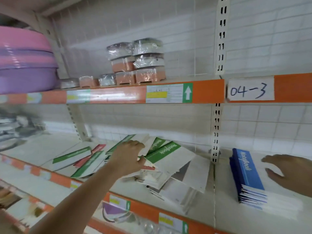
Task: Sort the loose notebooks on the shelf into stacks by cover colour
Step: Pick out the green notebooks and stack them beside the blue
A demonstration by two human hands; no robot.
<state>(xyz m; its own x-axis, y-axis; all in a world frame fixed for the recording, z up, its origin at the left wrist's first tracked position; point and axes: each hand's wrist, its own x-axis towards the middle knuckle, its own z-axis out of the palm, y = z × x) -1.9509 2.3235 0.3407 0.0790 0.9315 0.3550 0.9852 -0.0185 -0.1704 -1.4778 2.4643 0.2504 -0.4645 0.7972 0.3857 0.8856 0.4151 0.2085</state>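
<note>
1. On the lower shelf (43, 149), I judge the sort partly done: a blue notebook stack (248, 176) sits squared up right of the upright post (215, 132), well apart from the rest.
2. Left of the post, the loose pile (168, 168) is a jumble of green-banded covers, with a red-banded notebook (98, 148) poking out; green and red stacks look unbuilt.
3. My left hand (130, 154) reaches into the pile, fingers curled over the upper green-banded notebooks, thumb beneath; it appears to grip them.
4. My right hand (287, 173) hovers just beside the blue stack, fingers spread and relaxed, holding nothing.
</note>
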